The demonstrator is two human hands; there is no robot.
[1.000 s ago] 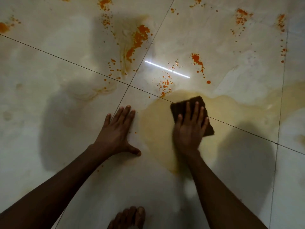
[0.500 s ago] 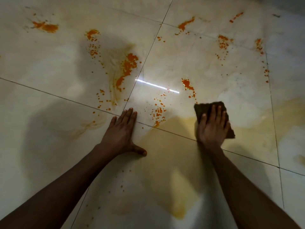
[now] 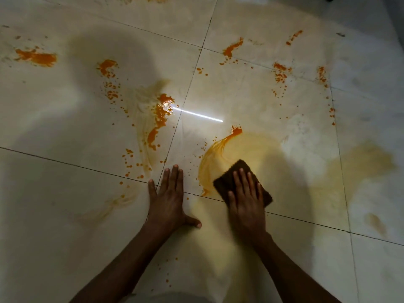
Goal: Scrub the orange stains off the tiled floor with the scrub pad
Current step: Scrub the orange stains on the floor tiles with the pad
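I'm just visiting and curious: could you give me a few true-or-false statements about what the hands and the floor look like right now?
1. The right hand presses flat on the brown scrub pad. True.
2. The left hand holds a second pad. False: it rests flat on the tiled floor.
3. Every orange stain is gone. False: an orange puddle remains beyond the left hand.
4. A fresh orange smear curves beside the pad. True.

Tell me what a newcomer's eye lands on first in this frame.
Bright orange stains spatter the pale tiled floor, thickest left of centre beside a white streak of glare. Near centre the right hand presses a dark brown scrub pad flat, with a curved orange smear just beyond it. The left hand lies flat on the floor beside it.
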